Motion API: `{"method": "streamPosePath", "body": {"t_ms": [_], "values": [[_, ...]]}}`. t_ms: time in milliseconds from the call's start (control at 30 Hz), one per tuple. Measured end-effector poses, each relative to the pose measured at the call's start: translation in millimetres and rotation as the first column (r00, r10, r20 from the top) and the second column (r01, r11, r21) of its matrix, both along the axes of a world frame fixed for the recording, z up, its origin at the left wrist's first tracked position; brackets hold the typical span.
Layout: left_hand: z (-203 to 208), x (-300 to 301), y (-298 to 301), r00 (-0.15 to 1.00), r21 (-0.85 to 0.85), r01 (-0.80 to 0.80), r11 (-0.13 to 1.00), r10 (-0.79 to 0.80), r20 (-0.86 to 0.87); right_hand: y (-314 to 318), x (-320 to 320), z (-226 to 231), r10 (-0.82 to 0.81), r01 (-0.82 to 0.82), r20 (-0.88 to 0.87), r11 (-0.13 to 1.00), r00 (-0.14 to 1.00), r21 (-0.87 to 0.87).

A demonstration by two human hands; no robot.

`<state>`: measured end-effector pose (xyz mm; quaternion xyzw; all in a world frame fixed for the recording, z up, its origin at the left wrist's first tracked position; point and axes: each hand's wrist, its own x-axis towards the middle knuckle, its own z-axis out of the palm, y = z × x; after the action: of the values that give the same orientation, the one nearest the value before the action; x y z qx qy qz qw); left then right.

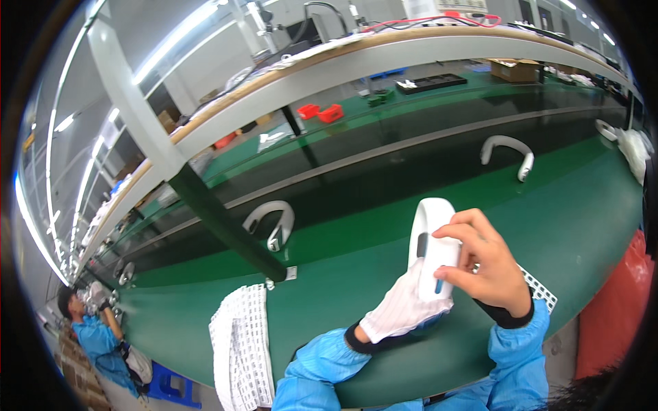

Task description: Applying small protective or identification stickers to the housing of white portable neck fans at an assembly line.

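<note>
A white U-shaped neckband device (423, 218) is held up over the green bench, its near end turned toward me. My left hand (404, 305), in a white glove, is closed around its lower part; the gloved fingertips are mostly hidden behind the device. On the same near end, the bare fingers and thumb of my right hand (483, 257) are bent against the white casing. A small blue mark shows on the casing by the thumb. Partly behind my right wrist lies a white sheet with dark cut-out squares (540, 288).
Similar neckband devices (284, 222) (510, 145) stand along the green belt. White gridded sheets (240, 342) hang over the bench's near edge, left. A green-based post (219, 219) rises nearby. A red bag (617, 308) is at right. A co-worker (99, 335) sits far left.
</note>
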<state>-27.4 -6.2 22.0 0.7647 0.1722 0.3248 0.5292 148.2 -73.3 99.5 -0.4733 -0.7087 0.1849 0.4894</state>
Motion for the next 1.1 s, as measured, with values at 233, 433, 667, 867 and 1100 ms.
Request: {"method": "streamPosePath", "body": {"t_ms": [233, 433, 667, 867, 1100], "values": [[20, -9, 49, 0.902, 0.546, -0.054, 0.836, 0.275, -0.333, 2, 1, 4, -0.173, 0.191, -0.142, 0.974, 0.975, 0.121], [-15, -6, 154, 0.709, 0.788, -0.06, 0.612, 0.582, -0.398, -5, 8, 9, -0.167, 0.209, -0.241, 0.964, 0.956, 0.162], [-55, -35, 218, 0.462, 0.84, 0.003, 0.542, 0.744, -0.482, -5, 15, 11, -0.176, 0.219, -0.219, 0.956, 0.96, 0.193], [-46, -53, 242, 0.584, 0.701, -0.31, 0.642, 0.71, -0.392, -4, 21, 13, -0.21, 0.259, -0.268, 0.952, 0.94, 0.162], [-74, -131, 297, -0.11, 0.742, -0.546, 0.389, 0.845, -0.524, -12, 23, 16, -0.138, 0.215, -0.334, 0.954, 0.932, 0.207]]}}
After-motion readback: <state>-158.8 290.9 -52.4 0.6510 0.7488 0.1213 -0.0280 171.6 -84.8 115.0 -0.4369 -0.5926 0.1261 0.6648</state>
